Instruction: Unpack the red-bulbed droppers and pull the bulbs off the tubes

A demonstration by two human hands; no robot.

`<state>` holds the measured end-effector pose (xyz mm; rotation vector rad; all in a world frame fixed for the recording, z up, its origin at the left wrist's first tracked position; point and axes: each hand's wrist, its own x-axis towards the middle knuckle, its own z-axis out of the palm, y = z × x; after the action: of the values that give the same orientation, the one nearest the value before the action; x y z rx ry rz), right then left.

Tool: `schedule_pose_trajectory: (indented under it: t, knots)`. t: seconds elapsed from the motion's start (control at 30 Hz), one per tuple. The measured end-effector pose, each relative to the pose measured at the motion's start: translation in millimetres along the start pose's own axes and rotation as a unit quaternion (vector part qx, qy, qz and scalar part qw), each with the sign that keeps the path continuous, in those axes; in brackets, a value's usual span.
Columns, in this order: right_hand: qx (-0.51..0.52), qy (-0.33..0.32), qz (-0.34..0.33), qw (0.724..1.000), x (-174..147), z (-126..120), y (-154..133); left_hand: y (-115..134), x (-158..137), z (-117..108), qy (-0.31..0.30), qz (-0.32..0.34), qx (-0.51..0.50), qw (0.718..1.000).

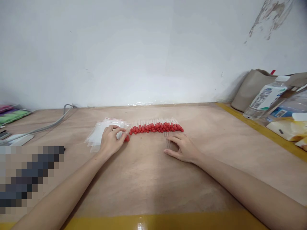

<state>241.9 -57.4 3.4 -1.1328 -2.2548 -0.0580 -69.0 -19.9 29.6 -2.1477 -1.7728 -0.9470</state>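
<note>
Plainly open tabletop (144,179) between hands (112,140), red-tipped sticks (155,127) to yellow edge (163,221).

Red tips (158,126) on pale sticks (144,123), light-brown tabletop (144,179), yellow edge tape (107,223), whitish wall (144,48)

A grey cable (51,126) runs across the left side of the table (134,185) toward the wall (144,54). Green packaging (14,117) is located at the far left. At right, a clear bottle (267,95) with a white cap leans beside a grey-brown bag (247,91). Yellow tape (257,132) borders the right side. The upper-right wall surface is damaged.
</note>
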Motion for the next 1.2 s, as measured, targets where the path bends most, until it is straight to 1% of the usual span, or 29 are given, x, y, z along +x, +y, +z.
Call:
schedule_pose_trajectory:
  t: [0.1,0.17,0.33,0.47,0.63,0.73,0.8,0.87,0.93,1.0,1.1,1.2]
  knots:
    - [0.003,0.001,0.006,1.000,-2.9,-2.3,0.9,7.8,10.1,4.9,-0.036,0.044,0.034,0.998]
    - [0.007,-0.001,0.015,1.000,-5.1,-4.5,1.5,12.7,18.3,8.2,-0.059,0.038,0.055,0.996]
    - [0.016,-0.005,0.018,1.000,-7.7,-7.4,3.1,20.7,35.0,17.7,-0.116,-0.043,0.049,0.991]
    - [0.016,-0.007,0.015,1.000,-7.4,-7.1,3.4,21.8,42.3,24.8,-0.151,-0.091,0.039,0.984]
    - [0.022,0.003,0.016,1.000,-7.2,-7.2,3.2,20.4,47.3,27.8,-0.148,-0.142,0.025,0.978]
    - [0.026,0.018,0.015,0.999,-7.5,-5.8,3.7,20.7,44.6,21.0,-0.135,-0.151,0.019,0.979]
    - [0.030,0.047,0.018,0.998,-7.5,-3.9,4.4,22.7,37.2,12.5,-0.118,-0.149,0.015,0.982]
    - [0.036,0.097,0.020,0.994,-7.3,-2.0,4.8,26.8,24.2,3.7,-0.100,-0.107,-0.010,0.989]
    - [0.039,0.145,0.017,0.989,-6.9,-1.2,4.3,33.3,7.1,-2.1,-0.093,-0.028,-0.063,0.993]
    - [0.032,0.172,-0.002,0.985,-6.8,-2.0,2.9,41.1,-10.5,-2.4,-0.109,0.049,-0.114,0.986]
    - [0.004,0.165,-0.058,0.985,-6.6,-4.5,-0.5,51.0,-30.0,6.2,-0.121,0.148,-0.137,0.972]
    - [-0.026,0.121,-0.112,0.986,-4.9,-5.2,-3.7,54.8,-37.7,16.2,-0.103,0.222,-0.142,0.959]
